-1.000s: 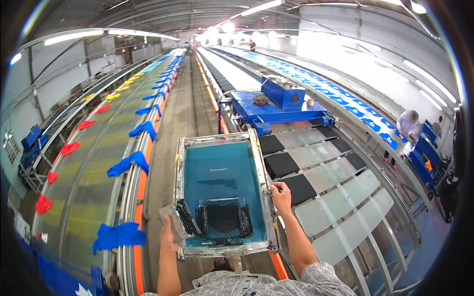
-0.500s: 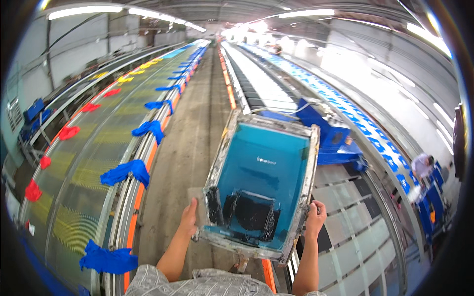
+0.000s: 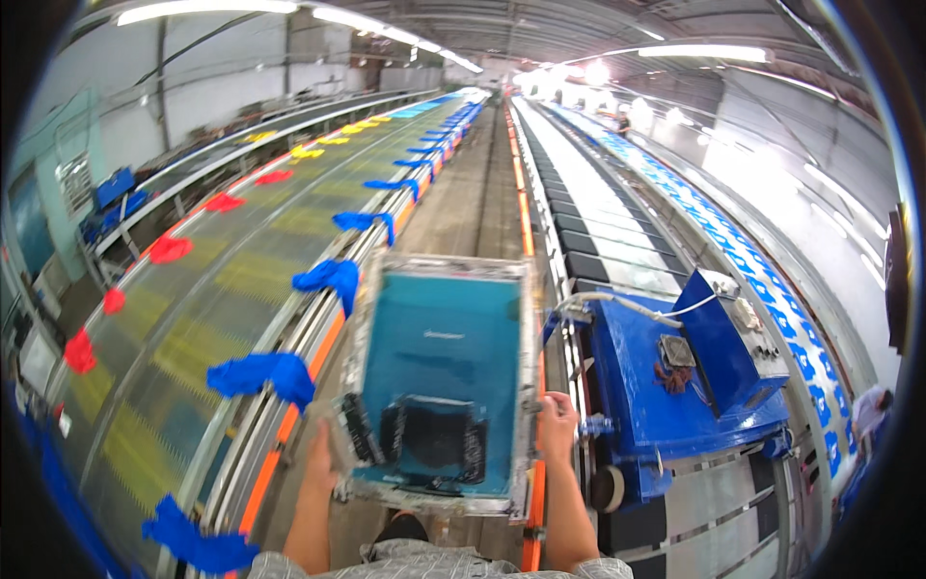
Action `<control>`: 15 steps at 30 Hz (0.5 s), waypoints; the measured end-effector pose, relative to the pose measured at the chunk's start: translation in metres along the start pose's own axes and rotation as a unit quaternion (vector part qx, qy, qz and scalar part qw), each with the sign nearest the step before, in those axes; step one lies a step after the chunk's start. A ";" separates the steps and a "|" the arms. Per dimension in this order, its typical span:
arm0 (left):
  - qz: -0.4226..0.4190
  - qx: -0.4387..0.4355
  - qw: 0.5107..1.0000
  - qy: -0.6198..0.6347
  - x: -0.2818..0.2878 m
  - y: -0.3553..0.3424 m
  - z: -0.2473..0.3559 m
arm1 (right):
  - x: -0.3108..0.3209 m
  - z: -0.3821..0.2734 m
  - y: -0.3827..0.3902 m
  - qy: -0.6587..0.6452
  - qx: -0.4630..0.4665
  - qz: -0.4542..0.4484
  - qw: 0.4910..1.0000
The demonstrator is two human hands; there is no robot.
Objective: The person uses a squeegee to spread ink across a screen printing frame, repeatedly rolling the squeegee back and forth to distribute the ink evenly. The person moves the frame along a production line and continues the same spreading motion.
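Head view: printing screen frame between left hand and right hand.

Blue carriage machine on right table; blue cloths, red cloths along left table; concrete aisle between.

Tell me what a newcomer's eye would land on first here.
First, the teal screen frame held up at the centre, the left hand and right hand gripping its two side edges over the aisle. Next, the blue machine just to its right, on the long table of dark panels. Then the blue cloths spaced along the left table's edge, with red pieces farther left.
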State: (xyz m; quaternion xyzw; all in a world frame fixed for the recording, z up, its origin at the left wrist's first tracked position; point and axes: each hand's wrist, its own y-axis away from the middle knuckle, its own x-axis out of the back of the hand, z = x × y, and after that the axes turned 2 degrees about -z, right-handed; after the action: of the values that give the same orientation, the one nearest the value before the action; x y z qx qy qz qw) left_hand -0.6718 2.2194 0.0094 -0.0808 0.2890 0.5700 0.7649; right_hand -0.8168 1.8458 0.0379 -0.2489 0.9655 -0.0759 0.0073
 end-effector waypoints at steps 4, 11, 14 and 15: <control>0.020 -0.046 0.998 0.022 0.027 -0.083 0.012 | -0.095 0.012 -0.065 0.041 0.000 -0.024 0.999; -0.035 -0.007 0.998 -0.051 -0.027 -0.255 0.063 | -0.161 0.025 -0.189 0.029 -0.012 0.035 0.999; -0.114 0.039 0.992 -0.047 -0.084 -0.328 0.068 | -0.156 0.018 -0.238 0.066 0.011 0.094 0.993; -0.128 0.050 0.989 -0.045 -0.103 -0.359 0.061 | -0.149 0.025 -0.260 0.062 0.000 0.119 0.991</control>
State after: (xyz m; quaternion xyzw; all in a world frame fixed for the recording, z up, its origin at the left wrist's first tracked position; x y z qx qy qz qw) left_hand -0.3397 2.0413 0.0400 -0.0527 0.2697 0.4553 0.8469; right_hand -0.5605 1.6895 0.0485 -0.1272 0.9868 -0.0900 -0.0432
